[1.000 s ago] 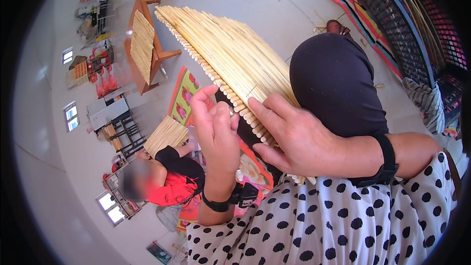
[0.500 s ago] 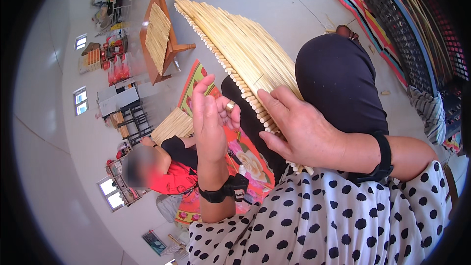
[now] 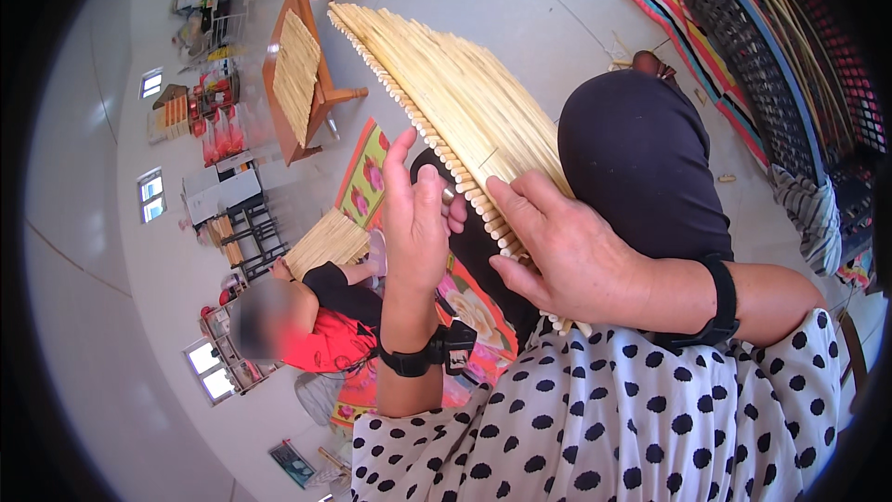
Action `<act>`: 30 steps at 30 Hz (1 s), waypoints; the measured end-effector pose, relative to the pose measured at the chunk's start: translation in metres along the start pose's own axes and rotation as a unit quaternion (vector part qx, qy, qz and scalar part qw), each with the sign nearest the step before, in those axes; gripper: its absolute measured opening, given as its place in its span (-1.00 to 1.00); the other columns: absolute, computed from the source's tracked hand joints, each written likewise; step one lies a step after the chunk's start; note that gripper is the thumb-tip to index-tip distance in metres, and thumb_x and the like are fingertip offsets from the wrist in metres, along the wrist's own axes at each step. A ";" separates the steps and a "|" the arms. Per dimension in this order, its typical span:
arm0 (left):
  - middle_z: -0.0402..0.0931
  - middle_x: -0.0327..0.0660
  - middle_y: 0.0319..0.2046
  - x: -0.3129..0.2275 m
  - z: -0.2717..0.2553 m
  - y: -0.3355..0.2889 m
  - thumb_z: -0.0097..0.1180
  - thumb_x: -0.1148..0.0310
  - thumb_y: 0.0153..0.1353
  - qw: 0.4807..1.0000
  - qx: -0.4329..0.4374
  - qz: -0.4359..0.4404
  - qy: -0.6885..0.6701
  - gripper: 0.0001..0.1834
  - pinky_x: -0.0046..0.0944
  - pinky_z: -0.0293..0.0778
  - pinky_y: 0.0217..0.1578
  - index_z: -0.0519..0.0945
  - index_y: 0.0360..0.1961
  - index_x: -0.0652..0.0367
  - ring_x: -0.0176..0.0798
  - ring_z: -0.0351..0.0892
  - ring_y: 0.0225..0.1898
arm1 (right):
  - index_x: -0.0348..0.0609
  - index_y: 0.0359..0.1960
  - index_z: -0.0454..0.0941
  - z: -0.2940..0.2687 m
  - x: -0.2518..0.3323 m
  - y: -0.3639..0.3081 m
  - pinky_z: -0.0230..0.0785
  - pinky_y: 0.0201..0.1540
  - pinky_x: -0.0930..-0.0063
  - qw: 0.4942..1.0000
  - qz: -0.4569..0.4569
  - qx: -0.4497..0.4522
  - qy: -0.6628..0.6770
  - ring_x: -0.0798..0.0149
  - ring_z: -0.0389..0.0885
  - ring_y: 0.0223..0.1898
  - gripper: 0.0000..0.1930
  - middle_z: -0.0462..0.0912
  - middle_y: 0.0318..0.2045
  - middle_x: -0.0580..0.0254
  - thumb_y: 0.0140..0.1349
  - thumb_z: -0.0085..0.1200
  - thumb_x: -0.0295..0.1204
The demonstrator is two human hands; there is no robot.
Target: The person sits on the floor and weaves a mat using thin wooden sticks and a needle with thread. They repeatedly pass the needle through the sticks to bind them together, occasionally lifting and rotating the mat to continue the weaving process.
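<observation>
A stiff mat of pale reed stalks (image 3: 455, 74) lies slantwise across my lap, its cut stalk ends lined up along the left edge. My right hand (image 3: 576, 246) presses on the near part of this mat, fingers on top and thumb at the edge, gripping it. Just left of the row of stalk ends, my left hand (image 3: 418, 214) is raised with the index finger and thumb apart and the other fingers loosely curled. A ring is on one of its fingers. No held thing shows in it. A short dark line, perhaps a thread or needle, marks the mat ahead of my right hand.
Left of me, a person in a red top (image 3: 325, 344) sits on a floral mat (image 3: 478, 316) beside another reed mat (image 3: 325, 242). A wooden table (image 3: 311, 93) at upper left bears a further reed panel. A dark plastic basket (image 3: 762, 65) with long stalks stands at right.
My left hand has moved slightly right and down, closer to the stalk ends. My right hand keeps its hold on the mat. The seated person's position has shifted a little.
</observation>
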State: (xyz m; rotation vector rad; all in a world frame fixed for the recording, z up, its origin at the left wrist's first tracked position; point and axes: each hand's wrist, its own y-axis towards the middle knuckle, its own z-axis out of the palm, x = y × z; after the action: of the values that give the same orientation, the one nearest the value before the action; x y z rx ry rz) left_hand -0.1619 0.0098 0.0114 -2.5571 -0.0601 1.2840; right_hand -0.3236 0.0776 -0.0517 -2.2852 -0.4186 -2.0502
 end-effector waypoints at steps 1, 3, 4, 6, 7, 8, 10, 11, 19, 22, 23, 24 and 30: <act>0.39 -0.31 -0.45 0.000 -0.001 0.000 -0.21 0.20 0.50 1.000 0.006 -0.006 0.007 -0.47 -0.50 0.34 -0.56 0.12 0.35 0.28 -0.49 0.41 -0.53 | -0.51 0.21 0.26 0.000 0.000 0.000 0.51 -0.17 0.20 1.000 0.001 0.001 0.000 -0.12 0.57 -0.22 -0.33 0.38 -0.10 -0.12 0.13 0.23 -0.38; 0.39 -0.32 -0.47 0.001 -0.003 -0.001 -0.22 0.19 0.50 1.000 0.017 -0.017 0.020 -0.46 -0.51 0.33 -0.57 0.12 0.35 0.29 -0.49 0.41 -0.54 | -0.52 0.21 0.26 0.000 -0.001 0.000 0.51 -0.17 0.20 1.000 0.000 -0.001 -0.001 -0.12 0.57 -0.22 -0.33 0.38 -0.10 -0.13 0.13 0.23 -0.39; 0.39 -0.32 -0.47 0.001 -0.003 -0.001 -0.22 0.18 0.50 1.000 0.016 -0.016 0.022 -0.46 -0.51 0.32 -0.58 0.12 0.36 0.29 -0.49 0.40 -0.55 | -0.52 0.21 0.26 0.000 -0.001 0.000 0.51 -0.18 0.20 1.000 -0.003 -0.003 -0.002 -0.12 0.57 -0.22 -0.33 0.38 -0.10 -0.13 0.13 0.23 -0.39; 0.39 -0.32 -0.47 0.001 -0.001 0.000 -0.21 0.17 0.50 0.999 0.014 -0.013 0.027 -0.45 -0.50 0.31 -0.59 0.11 0.36 0.29 -0.49 0.39 -0.57 | -0.52 0.22 0.25 0.000 -0.001 0.000 0.51 -0.18 0.20 1.000 -0.007 -0.005 -0.001 -0.12 0.57 -0.22 -0.33 0.38 -0.10 -0.13 0.13 0.24 -0.39; 0.39 -0.32 -0.48 -0.001 0.000 0.000 -0.22 0.17 0.50 0.999 0.012 -0.014 0.028 -0.45 -0.50 0.31 -0.59 0.11 0.36 0.29 -0.49 0.39 -0.57 | -0.53 0.22 0.25 0.000 -0.001 0.000 0.51 -0.18 0.20 1.000 -0.008 -0.005 0.001 -0.12 0.57 -0.22 -0.33 0.38 -0.10 -0.13 0.13 0.24 -0.39; 0.39 -0.32 -0.48 -0.002 0.001 0.000 -0.22 0.16 0.50 0.999 0.010 -0.014 0.029 -0.44 -0.50 0.31 -0.59 0.10 0.36 0.29 -0.49 0.39 -0.57 | -0.53 0.22 0.25 0.000 -0.001 0.000 0.51 -0.18 0.20 1.000 -0.009 -0.006 0.002 -0.12 0.57 -0.22 -0.32 0.38 -0.10 -0.13 0.13 0.24 -0.40; 0.38 -0.32 -0.50 -0.006 0.003 0.001 -0.21 0.17 0.50 0.999 0.008 -0.016 0.028 -0.44 -0.50 0.29 -0.59 0.09 0.37 0.29 -0.50 0.38 -0.57 | -0.53 0.22 0.25 0.000 0.000 0.000 0.52 -0.19 0.20 1.000 -0.009 -0.011 0.002 -0.11 0.57 -0.23 -0.33 0.38 -0.10 -0.13 0.13 0.24 -0.40; 0.38 -0.33 -0.52 -0.007 0.004 0.001 -0.20 0.19 0.50 1.000 0.007 -0.018 0.024 -0.44 -0.50 0.28 -0.59 0.09 0.37 0.29 -0.50 0.37 -0.57 | -0.53 0.21 0.25 0.000 0.000 0.000 0.52 -0.19 0.20 1.000 -0.009 -0.014 0.002 -0.11 0.57 -0.23 -0.33 0.38 -0.10 -0.13 0.12 0.24 -0.40; 0.55 -0.19 -0.53 -0.004 0.022 0.009 0.11 0.27 0.35 0.996 -0.070 -0.025 0.039 -0.28 -0.47 0.33 -0.52 0.07 0.33 0.47 -0.49 0.46 -0.51 | -0.55 0.20 0.27 0.000 0.000 -0.001 0.52 -0.19 0.21 1.000 -0.007 0.000 -0.008 -0.11 0.58 -0.27 -0.35 0.39 -0.10 -0.14 0.14 0.23 -0.40; 0.62 -0.06 -0.49 0.002 0.027 0.014 0.20 0.27 0.26 0.994 -0.093 -0.018 0.057 -0.22 -0.44 0.40 -0.47 0.11 0.31 0.52 -0.43 0.53 -0.48 | -0.57 0.19 0.27 -0.001 0.002 0.000 0.51 -0.20 0.21 1.000 -0.006 0.013 -0.013 -0.11 0.58 -0.28 -0.35 0.38 -0.11 -0.14 0.15 0.22 -0.39; 0.63 -0.04 -0.48 0.004 0.027 0.015 0.21 0.28 0.24 0.993 -0.098 -0.021 0.059 -0.22 -0.43 0.41 -0.46 0.12 0.30 0.52 -0.42 0.54 -0.48 | -0.58 0.19 0.27 -0.001 0.002 0.000 0.51 -0.20 0.21 1.000 -0.004 0.020 -0.015 -0.11 0.58 -0.28 -0.35 0.38 -0.11 -0.15 0.15 0.22 -0.39; 0.63 -0.03 -0.47 0.005 0.026 0.016 0.21 0.29 0.23 0.993 -0.100 -0.022 0.063 -0.23 -0.42 0.42 -0.45 0.13 0.30 0.53 -0.41 0.55 -0.48 | -0.58 0.18 0.26 -0.001 0.002 0.000 0.51 -0.20 0.21 1.000 -0.008 0.016 -0.016 -0.11 0.58 -0.28 -0.35 0.38 -0.11 -0.15 0.15 0.22 -0.39; 0.63 -0.02 -0.40 0.001 0.028 0.018 0.17 0.38 0.21 0.992 -0.097 -0.039 0.075 -0.28 -0.39 0.46 -0.37 0.16 0.29 0.53 -0.36 0.59 -0.41 | -0.59 0.17 0.25 0.000 0.001 0.000 0.51 -0.19 0.21 1.000 -0.018 0.014 -0.017 -0.11 0.57 -0.26 -0.35 0.36 -0.11 -0.15 0.15 0.21 -0.38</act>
State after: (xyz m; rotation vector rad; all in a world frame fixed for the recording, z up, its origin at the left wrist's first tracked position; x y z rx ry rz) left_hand -0.1852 -0.0006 -0.0096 -2.7761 -0.2633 1.1024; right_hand -0.3236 0.0777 -0.0512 -2.3160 -0.4908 -2.0127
